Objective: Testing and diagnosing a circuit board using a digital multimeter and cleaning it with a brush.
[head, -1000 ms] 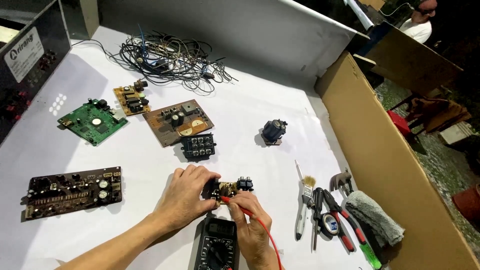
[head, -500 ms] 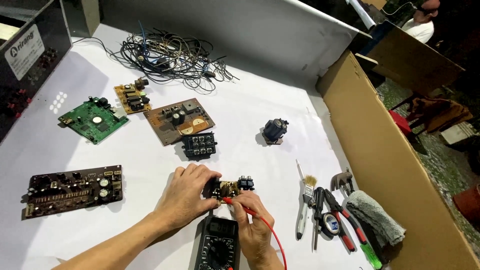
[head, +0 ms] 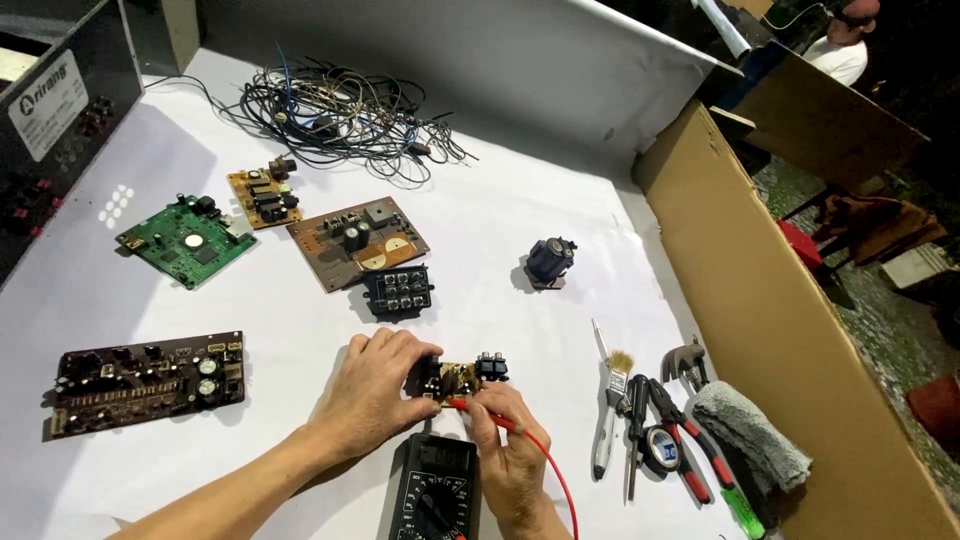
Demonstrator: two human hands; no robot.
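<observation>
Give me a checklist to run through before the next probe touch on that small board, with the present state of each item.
1. Small brown board steadied: ok. The left hand rests on its left end.
2. Red probe held: ok. The right hand pinches it, tip at the board's near edge.
3. Second probe in place: cannot tell. The left hand covers that end of the board.
4. Multimeter within sight: ok. It lies just below the hands.
5. Meter display and dial setting: cannot tell, too small and dark.
6. Red lead free: ok. It curves to the right of the right hand, short of the brush and the pliers.
</observation>
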